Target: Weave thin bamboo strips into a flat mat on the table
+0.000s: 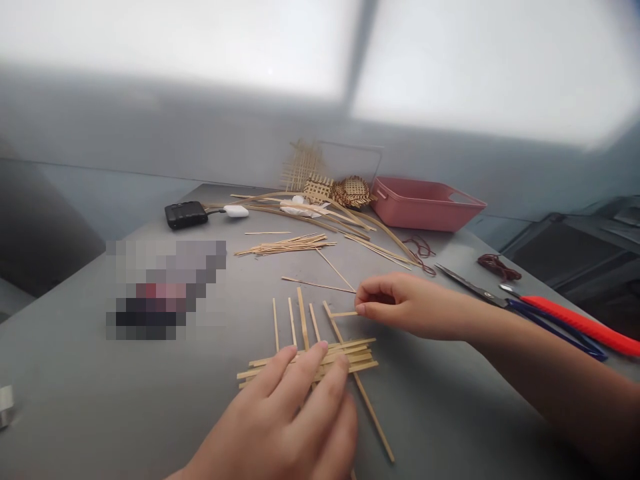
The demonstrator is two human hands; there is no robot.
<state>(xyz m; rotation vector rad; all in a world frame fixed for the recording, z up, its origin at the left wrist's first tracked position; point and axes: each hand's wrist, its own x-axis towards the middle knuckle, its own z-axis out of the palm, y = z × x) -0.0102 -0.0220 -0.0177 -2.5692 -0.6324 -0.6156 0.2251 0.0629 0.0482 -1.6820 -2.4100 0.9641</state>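
Note:
A small lattice of pale bamboo strips (365, 365) lies on the grey table, with several crosswise strips woven through lengthwise ones. My left hand (295, 417) presses on it from the near side, fingers spread, hiding much of the weave. To the right of the lattice's far end, my right hand (395, 303) pinches a thin bamboo strip (344, 314) between thumb and fingers. The strip's free end meets the rightmost lengthwise strip (373, 413); whether it passes over or under I cannot tell. Just beyond that hand lies a loose thin strip (315, 285).
Behind lie a bundle of thin strips (285, 245), woven pieces (355, 191) and a pink basket (425, 203). Scissors (480, 293), a red-handled tool (580, 323) and brown cord (499, 267) are at right. A black box-shaped device (186, 215) and a blurred-out object (165, 287) sit left.

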